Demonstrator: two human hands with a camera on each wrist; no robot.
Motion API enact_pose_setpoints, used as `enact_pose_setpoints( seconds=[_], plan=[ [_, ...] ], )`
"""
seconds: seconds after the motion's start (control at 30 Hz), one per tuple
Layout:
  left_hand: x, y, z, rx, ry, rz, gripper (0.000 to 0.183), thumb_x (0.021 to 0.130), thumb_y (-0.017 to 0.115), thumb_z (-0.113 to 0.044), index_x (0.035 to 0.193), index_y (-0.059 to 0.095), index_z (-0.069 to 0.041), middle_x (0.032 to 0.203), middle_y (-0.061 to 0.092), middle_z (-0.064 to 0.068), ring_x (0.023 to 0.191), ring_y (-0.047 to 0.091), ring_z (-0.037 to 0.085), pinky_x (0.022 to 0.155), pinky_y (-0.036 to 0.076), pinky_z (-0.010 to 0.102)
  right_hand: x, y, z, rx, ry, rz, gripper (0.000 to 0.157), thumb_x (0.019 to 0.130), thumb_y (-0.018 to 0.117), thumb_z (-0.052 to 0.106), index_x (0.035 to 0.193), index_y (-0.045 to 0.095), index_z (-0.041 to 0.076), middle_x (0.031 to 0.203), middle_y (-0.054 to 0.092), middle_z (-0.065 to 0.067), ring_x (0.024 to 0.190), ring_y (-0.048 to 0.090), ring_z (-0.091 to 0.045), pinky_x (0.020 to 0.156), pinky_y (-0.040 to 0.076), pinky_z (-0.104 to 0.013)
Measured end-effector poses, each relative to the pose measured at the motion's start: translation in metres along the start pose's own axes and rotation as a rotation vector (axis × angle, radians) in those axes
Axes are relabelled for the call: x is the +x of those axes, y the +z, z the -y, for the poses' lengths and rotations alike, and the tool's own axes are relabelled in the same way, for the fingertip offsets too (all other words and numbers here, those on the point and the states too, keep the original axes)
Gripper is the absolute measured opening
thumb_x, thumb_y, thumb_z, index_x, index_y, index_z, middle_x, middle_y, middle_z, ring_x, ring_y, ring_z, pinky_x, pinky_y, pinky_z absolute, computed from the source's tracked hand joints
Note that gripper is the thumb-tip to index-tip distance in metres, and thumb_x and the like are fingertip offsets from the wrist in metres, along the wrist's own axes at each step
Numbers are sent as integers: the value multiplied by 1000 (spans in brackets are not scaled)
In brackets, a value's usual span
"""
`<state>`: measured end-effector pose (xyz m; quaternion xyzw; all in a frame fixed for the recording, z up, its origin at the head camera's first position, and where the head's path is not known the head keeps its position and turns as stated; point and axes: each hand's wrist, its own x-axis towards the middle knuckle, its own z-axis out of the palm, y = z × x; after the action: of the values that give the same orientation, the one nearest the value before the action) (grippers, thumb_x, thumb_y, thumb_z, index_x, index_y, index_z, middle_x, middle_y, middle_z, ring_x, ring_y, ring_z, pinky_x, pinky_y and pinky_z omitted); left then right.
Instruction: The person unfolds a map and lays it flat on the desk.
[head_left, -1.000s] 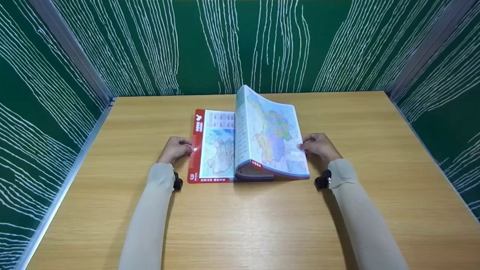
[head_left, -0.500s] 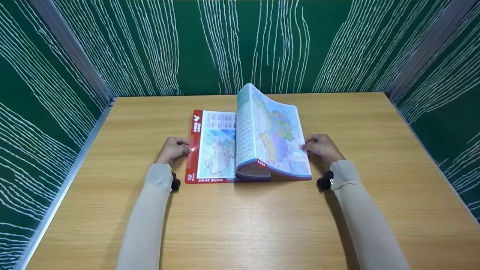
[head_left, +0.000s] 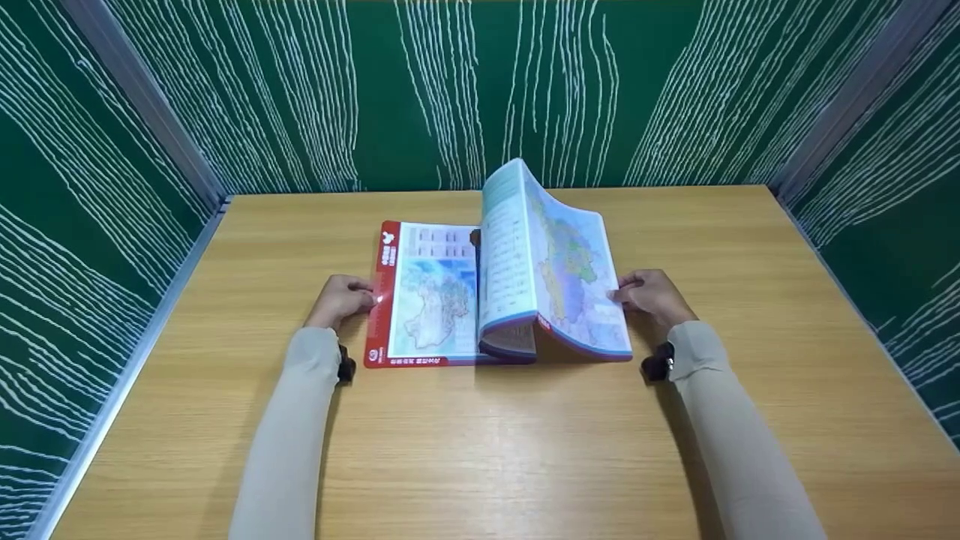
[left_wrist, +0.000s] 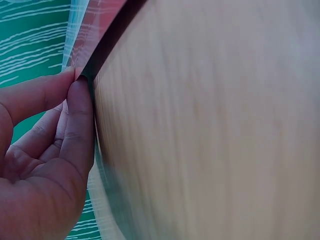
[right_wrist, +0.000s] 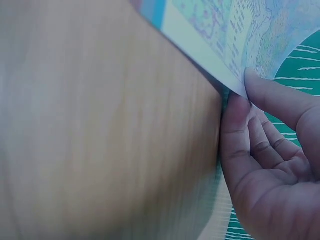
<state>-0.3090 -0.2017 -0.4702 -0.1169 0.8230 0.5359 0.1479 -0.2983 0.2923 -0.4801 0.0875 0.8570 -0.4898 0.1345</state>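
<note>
A folded map sheet (head_left: 437, 300) lies in the middle of the table, one fold standing up in a ridge and its right panel sloping down. The left panel carries a red border and a blue map; the right panel shows a coloured map. At the left edge, my left hand (head_left: 342, 300) pinches the red border between thumb and index finger, as the left wrist view shows of the hand (left_wrist: 55, 135). My right hand (head_left: 651, 294) pinches the right panel's edge; in the right wrist view, thumb and index finger of the hand (right_wrist: 270, 145) meet on the printed sheet (right_wrist: 210, 55).
The wooden table (head_left: 480, 450) runs up to a green wall (head_left: 420, 90) with white wavy lines at the back. Green side panels and grey metal posts (head_left: 142, 90) bound it left and right. A small dark object (head_left: 475, 238) shows beside the raised fold.
Both hands have moved slightly apart, left hand leftward and right hand rightward. The map has spread wider, its raised fold shifting right and standing higher, with more of the left panel uncovered.
</note>
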Motion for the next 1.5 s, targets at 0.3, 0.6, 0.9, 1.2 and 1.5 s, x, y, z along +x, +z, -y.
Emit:
enact_pose_setpoints(
  seconds=[0.3, 0.6, 0.9, 1.2, 1.5],
  plan=[
    [-2, -6, 1, -7, -47, -9, 40, 88, 59, 1, 128, 57, 0, 131, 54, 18, 111, 55, 28, 91, 51, 36, -2, -2, 0, 42, -3, 1, 26, 88, 66, 11, 106, 55, -3, 84, 60, 3, 74, 60, -6, 68, 53, -20],
    [-4, -11, 2, -13, -66, -11, 41, 88, 60, 0, 129, 56, 0, 131, 54, 18, 111, 56, 28, 91, 52, 37, -3, -6, 0, -4, 18, 5, 31, 89, 66, 14, 113, 54, -4, 99, 60, -6, 80, 60, -10, 71, 52, -20],
    [-3, -17, 7, -10, -13, -20, 39, 88, 56, 2, 127, 54, 6, 123, 57, 21, 92, 62, 18, 77, 54, 25, -3, -9, -4, 31, -22, 27, 33, 89, 66, 12, 113, 53, -6, 92, 60, -1, 77, 60, -7, 72, 53, -20],
    [-7, -25, 8, -8, -36, -29, 41, 88, 56, 2, 129, 53, 5, 128, 54, 21, 104, 59, 25, 87, 53, 32, -5, -13, -4, -4, -1, 12, 37, 90, 65, 13, 118, 52, -8, 102, 60, -10, 81, 61, -10, 73, 53, -20],
    [-11, -34, 10, -31, -65, -33, 42, 90, 54, 2, 132, 51, 4, 130, 53, 22, 107, 59, 29, 86, 55, 36, -6, -17, -8, -16, -25, 0, 38, 89, 66, 11, 117, 53, -10, 96, 61, -6, 77, 59, -8, 70, 52, -19]
  ],
)
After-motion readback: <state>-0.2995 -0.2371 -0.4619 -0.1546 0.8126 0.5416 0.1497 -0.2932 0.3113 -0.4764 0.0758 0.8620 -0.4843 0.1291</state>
